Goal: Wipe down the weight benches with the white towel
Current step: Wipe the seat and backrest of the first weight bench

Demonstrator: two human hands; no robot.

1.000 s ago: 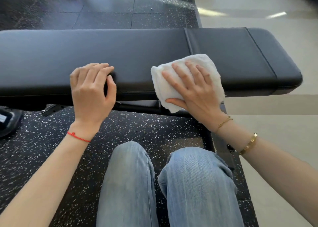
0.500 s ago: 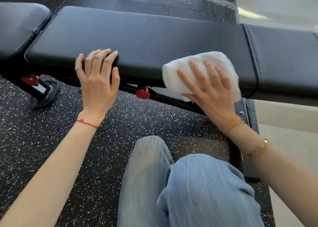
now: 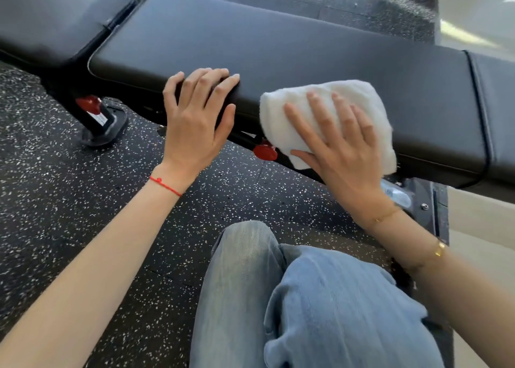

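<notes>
Towel on the near edge of the bench pad

Right hand (image 3: 341,144) flat, fingers spread, pressing the white towel (image 3: 328,122) onto the weight bench (image 3: 278,47) – left hand (image 3: 195,119) at its 9 o'clock, fingers draped on the pad edge, holding nothing.

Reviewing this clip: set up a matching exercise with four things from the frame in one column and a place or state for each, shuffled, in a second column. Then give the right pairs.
Things:
1. white towel
2. left hand
3. red knob
4. red string bracelet

Places or states:
A. on the left wrist
B. pressed against the bench pad's near edge under the right hand
C. below the pad, beside the towel's lower corner
D. bare, fingers resting on the pad's edge

Pairs: 1-B, 2-D, 3-C, 4-A
</notes>
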